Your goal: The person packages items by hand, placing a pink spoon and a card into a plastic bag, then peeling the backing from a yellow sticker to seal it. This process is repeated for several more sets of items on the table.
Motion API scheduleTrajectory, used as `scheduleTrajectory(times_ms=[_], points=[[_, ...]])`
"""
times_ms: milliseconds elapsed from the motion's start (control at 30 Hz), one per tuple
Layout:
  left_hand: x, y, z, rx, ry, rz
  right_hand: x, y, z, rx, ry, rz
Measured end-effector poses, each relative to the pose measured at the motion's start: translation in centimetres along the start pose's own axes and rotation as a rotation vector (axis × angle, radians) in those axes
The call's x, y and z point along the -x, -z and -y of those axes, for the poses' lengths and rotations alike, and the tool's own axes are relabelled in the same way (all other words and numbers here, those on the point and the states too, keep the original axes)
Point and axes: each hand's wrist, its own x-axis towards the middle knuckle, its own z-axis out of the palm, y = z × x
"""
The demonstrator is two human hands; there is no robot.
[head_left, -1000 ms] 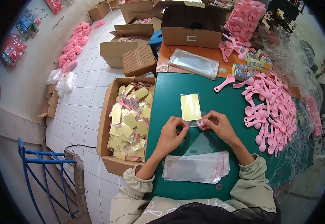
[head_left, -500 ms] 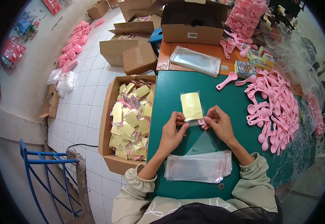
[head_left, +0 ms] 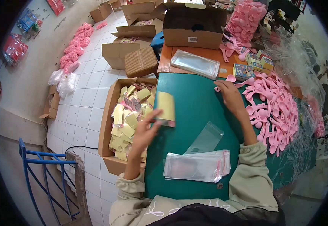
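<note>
My left hand (head_left: 145, 132), slightly blurred, pinches the lower end of a clear packet with a yellow card (head_left: 166, 107). It is at the table's left edge, beside a cardboard box (head_left: 109, 132) of similar packets (head_left: 127, 130). My right hand (head_left: 231, 97) reaches to the back of the table, its fingers closed over the handle of a single pink plastic spoon (head_left: 230, 78); that spoon still lies on the surface. Right of it is a big heap of pink spoons (head_left: 275, 109). Before me lie a stack of clear plastic sleeves (head_left: 194, 167) and one loose sleeve (head_left: 207, 137).
On the orange board (head_left: 164, 62) at the back are a bundle of clear sleeves (head_left: 196, 64), small card packs (head_left: 243, 71) and an open brown box (head_left: 194, 35). Crumpled clear plastic (head_left: 290, 52) is at the right. A woven stool (head_left: 141, 62) stands behind the packet box.
My left hand has carried the packet left to the table edge. My right hand has let go of the packet and moved up and right onto the single spoon.
</note>
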Motion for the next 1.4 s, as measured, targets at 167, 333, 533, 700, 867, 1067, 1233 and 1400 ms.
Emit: scheduleTrajectory(times_ms=[167, 333, 533, 700, 867, 1067, 1233, 1400], points=[[-0.2, 7.9, 2.9, -0.262, 0.064, -0.254, 0.7, -0.3, -1.8, 0.175, 0.073, 0.119], [-0.3, 0.9, -2.0, -0.602, -0.191, -0.123, 0.4, 0.2, -0.6, 0.3, 0.074, 0.139], [1.7, -12.5, -4.4, -0.728, -0.349, 0.189, -1.1, 4.2, 2.5, 0.131, -0.056, -0.077], [0.4, -12.2, -1.6, -0.395, -0.456, 0.162, -1.7, 7.4, 3.9, -0.206, -0.184, -0.132], [-0.8, -10.5, -2.8, -0.225, -0.247, 0.208, -1.4, 9.3, 4.6, -0.372, -0.223, 0.053], [-2.3, -9.9, -1.4, 0.337, -0.062, 0.318, -1.4, 9.4, 5.2, -0.489, -0.213, 0.143], [-2.0, -9.3, -2.8, 0.608, 0.136, 0.374, -1.5, 9.3, 5.7, -0.469, -0.246, 0.089], [-1.6, -8.6, -4.2, 0.686, 0.243, 0.36, -1.4, 9.2, 5.9, -0.457, -0.268, 0.055]])
